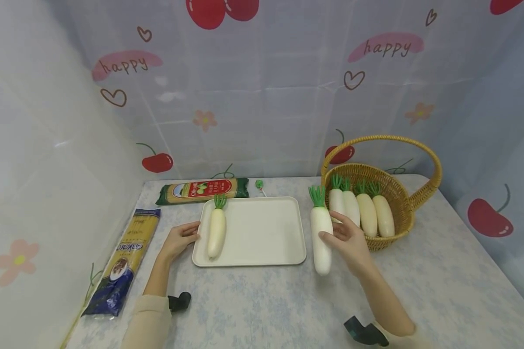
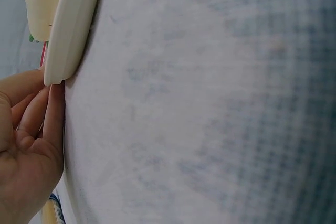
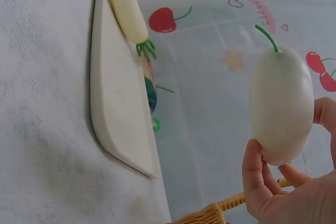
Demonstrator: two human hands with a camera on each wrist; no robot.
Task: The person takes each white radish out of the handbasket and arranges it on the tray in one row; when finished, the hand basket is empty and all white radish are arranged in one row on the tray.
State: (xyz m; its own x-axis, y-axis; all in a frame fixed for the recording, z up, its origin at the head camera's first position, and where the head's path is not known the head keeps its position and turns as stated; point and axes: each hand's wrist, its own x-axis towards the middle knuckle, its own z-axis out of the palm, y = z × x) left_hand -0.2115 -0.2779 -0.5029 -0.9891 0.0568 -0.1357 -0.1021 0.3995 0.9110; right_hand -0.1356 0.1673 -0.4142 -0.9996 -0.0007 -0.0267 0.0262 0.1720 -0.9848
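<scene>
From the head view, I see the right hand (image 1: 348,243), fingers clamped on a white radish (image 1: 321,245), between the tray (image 1: 262,232) and the wicker basket (image 1: 401,206) on the bench (image 1: 262,305); a cream radish (image 1: 217,232) lies along the tray's left side, near the left hand (image 1: 180,239). In the left wrist view, that hand's fingers touch the tray's edge; whether they pinch it, I can't tell. In the right wrist view, the white radish is gripped clear of the bench
</scene>
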